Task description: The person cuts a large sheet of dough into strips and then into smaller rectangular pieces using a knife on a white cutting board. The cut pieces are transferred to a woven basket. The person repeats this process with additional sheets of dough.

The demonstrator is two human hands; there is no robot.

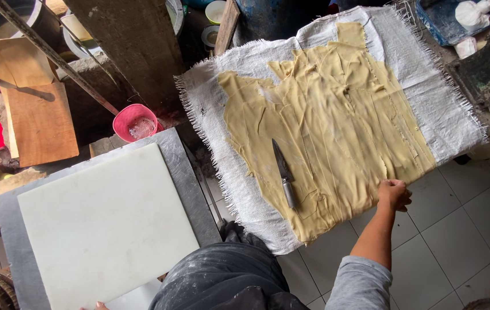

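Fingers (391, 186) of the right hand (394, 194) are curled closed on the near edge of the dough (337, 120). This dough is seen as a thin, pale yellow, floured sheet, spread on a white sack (429, 86). A knife (284, 172) is laid on it. The right arm is stretched forward. Of the left hand (100, 306) only fingertips are seen, at the white board (107, 224); their state cannot be told.
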